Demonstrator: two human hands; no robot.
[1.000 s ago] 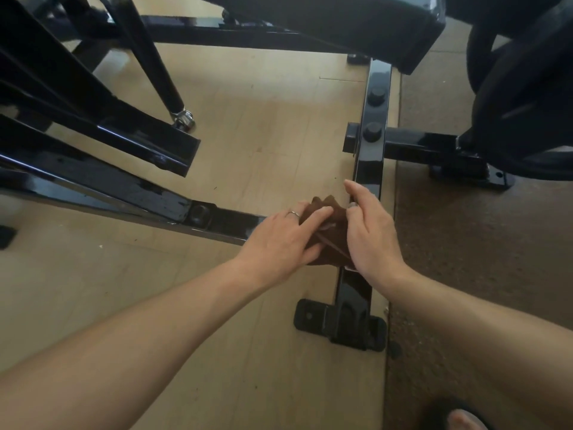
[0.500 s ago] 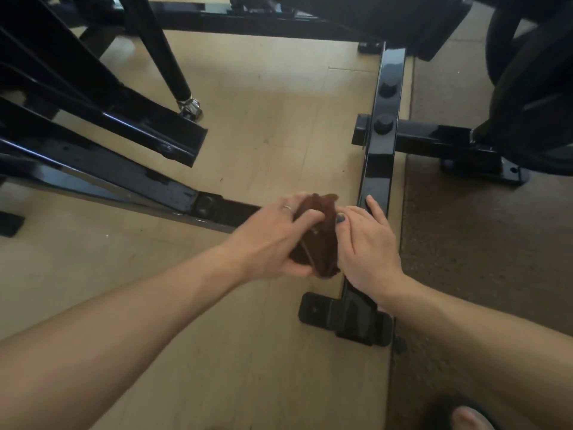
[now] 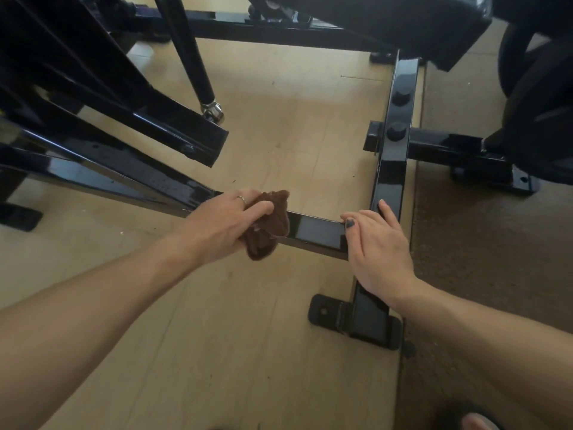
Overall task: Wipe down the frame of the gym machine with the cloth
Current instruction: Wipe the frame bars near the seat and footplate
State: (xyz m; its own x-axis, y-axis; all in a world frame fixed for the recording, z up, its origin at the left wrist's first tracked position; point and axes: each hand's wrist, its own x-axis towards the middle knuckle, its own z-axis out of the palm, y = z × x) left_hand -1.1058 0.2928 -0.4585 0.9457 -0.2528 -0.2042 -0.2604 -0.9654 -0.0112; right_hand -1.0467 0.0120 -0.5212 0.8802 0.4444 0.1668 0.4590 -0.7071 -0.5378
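Wooden floor (image 3: 263, 97) — left hand (image 3: 223, 226) grips cloth (image 3: 268, 223).

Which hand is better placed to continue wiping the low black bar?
The left hand: it grips the brown cloth on the low bar. The right hand holds nothing and rests at the joint.

We note pale wood floor (image 3: 279, 125), scuffed, daylit; dark speckled mat (image 3: 465, 243) adjoining at right; black weight plates (image 3: 542, 97) beyond.
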